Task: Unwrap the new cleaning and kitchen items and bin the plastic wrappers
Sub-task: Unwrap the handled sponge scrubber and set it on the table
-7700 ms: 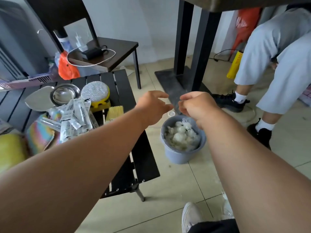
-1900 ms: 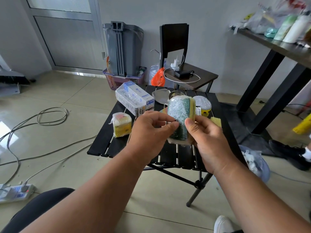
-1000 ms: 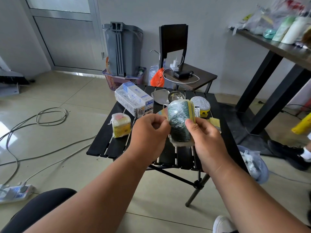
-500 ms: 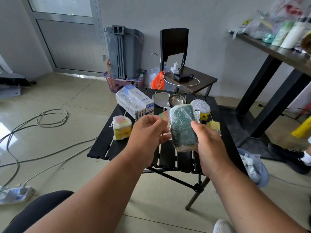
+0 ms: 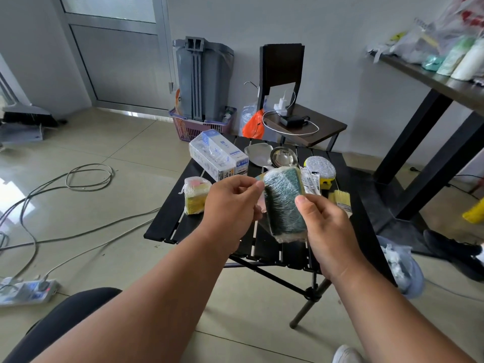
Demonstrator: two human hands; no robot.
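Observation:
I hold a green scouring sponge (image 5: 284, 203) still wrapped in clear plastic, above the black slatted folding table (image 5: 180, 218). My right hand (image 5: 327, 221) grips its right side with the thumb on its green face. My left hand (image 5: 233, 205) pinches the plastic film at the sponge's upper left corner, pulling it out to the left. On the table lie a wrapped yellow-and-pink sponge pack (image 5: 195, 195), a wrapped white-and-blue box (image 5: 217, 158), a silver scrubber pad (image 5: 320, 167), a small brush (image 5: 341, 199) and a metal ladle (image 5: 281, 156). The small blue bin (image 5: 404, 271) with crumpled wrappers stands on the floor at right.
A dark chair (image 5: 296, 119) with a charger stands behind the table. A grey bin (image 5: 203, 77) and a purple basket (image 5: 193, 127) are against the wall. Cables (image 5: 78, 176) and a power strip (image 5: 26, 290) lie on the floor left. Another person's shoe (image 5: 455, 250) is at right.
I turned from the bin to the table and picked up the wrapped green sponge. In the last second the sponge's green face turned toward me and my left hand pinched the film.

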